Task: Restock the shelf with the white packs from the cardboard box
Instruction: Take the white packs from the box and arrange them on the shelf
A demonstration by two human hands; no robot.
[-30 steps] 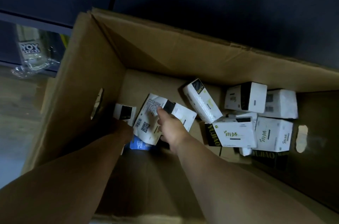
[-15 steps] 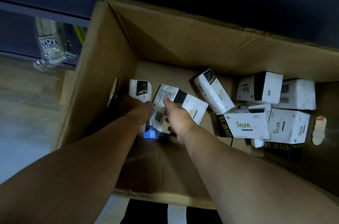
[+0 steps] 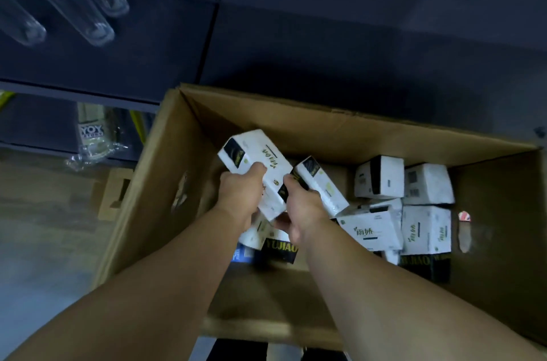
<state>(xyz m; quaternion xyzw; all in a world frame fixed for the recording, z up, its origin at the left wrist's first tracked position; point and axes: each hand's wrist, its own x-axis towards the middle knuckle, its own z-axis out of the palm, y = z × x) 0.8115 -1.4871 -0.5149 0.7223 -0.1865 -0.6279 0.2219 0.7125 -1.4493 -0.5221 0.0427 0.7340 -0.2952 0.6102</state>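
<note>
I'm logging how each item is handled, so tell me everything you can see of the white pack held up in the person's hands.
The white pack is an oblong, soft-looking wrapped block with a black panel at its far end and green lettering along its top face. It is raised above the cardboard box floor, tilted, long axis running away to the left. The left hand grips its left side, thumb on top; the right hand grips its near end. More packs lie beneath.

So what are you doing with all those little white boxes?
A person is reaching into a cardboard box on the floor. The left hand and the right hand together grip a white pack, lifted above the rest. Another pack leans right beside it, and more white packs lie at the box's right side. The dark shelf behind the box shows no packs yet.
</note>
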